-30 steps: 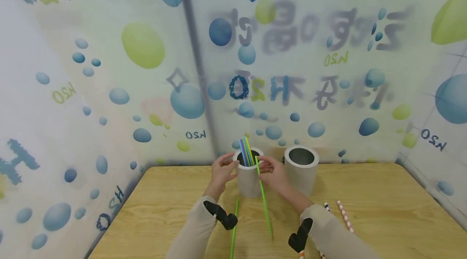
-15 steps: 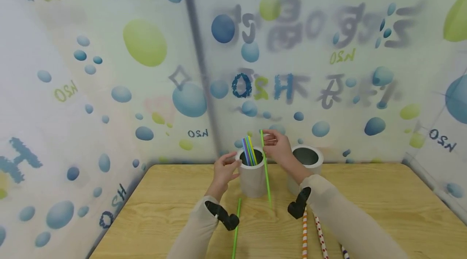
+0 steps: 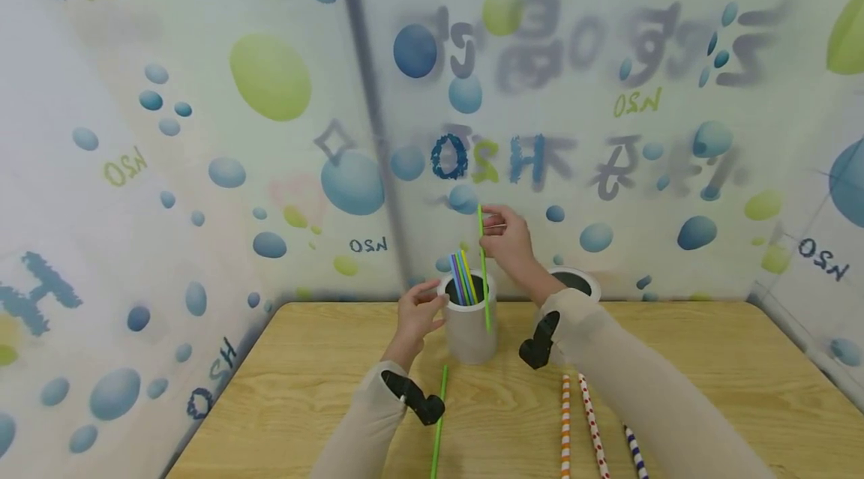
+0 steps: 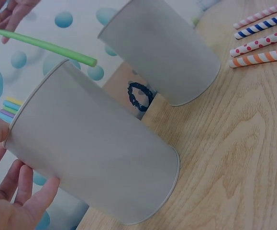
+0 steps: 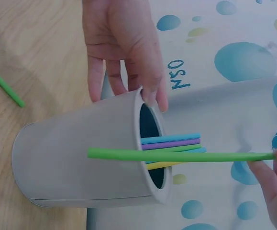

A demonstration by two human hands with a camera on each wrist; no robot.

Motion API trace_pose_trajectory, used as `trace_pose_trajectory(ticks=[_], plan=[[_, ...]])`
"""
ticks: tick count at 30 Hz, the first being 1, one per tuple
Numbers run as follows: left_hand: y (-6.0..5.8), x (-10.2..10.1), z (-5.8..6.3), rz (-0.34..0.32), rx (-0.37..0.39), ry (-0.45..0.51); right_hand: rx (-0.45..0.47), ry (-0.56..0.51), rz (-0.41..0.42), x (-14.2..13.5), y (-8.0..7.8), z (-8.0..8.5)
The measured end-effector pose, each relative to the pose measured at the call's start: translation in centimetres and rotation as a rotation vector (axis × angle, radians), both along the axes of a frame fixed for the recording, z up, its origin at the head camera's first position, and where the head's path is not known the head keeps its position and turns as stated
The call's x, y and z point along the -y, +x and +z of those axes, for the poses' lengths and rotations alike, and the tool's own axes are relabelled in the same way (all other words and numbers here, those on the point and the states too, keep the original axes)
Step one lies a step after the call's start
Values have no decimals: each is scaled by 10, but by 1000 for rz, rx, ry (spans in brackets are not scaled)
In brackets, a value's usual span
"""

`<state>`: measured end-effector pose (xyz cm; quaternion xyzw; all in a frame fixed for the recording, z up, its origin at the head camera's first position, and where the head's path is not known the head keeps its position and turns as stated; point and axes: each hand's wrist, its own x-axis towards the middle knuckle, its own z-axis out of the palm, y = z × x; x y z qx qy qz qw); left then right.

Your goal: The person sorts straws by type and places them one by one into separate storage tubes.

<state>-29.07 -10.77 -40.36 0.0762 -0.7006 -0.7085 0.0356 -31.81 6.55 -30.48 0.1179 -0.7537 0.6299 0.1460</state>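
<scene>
My left hand [image 3: 415, 312] holds the near left container, a pale grey cylinder [image 3: 470, 340], by its rim; in the left wrist view its fingers touch the side wall [image 4: 95, 143]. Several plain coloured straws [image 3: 462, 280], blue, purple, green and yellow, stand leaning inside it. Above and to the right, my right hand [image 3: 511, 240] pinches a green straw [image 3: 484, 261] close to its upper end. That straw hangs nearly upright, its lower end [image 5: 97, 153] free and overlapping the container's front in the head view. From the right wrist view, the lower end appears outside the opening.
A second grey cylinder [image 4: 162, 57] stands to the right, partly behind my right arm. Another green straw [image 3: 436, 453] lies on the wooden table [image 3: 304, 374]. Patterned straws lie at right: orange-striped [image 3: 565, 419], red-dotted [image 3: 594, 426], navy-striped [image 3: 634, 453] and pink-striped [image 4: 262, 15]. A printed backdrop surrounds the table.
My right hand has risen with the green straw from beside the container's rim to well above it, lifting the straw's lower end off the table area. My left hand keeps its place on the rim.
</scene>
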Motion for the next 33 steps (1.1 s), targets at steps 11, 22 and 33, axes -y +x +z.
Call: trace_pose_trajectory(ticks=[11, 22, 33], plan=[[-1, 0, -1, 11, 4, -8, -47, -34, -33, 1, -5, 24], [-2, 0, -2, 11, 12, 7, -66, -23, -17, 5, -12, 23], [-4, -1, -4, 10, 8, 13, -47, 40, -2, 2, -17, -12]])
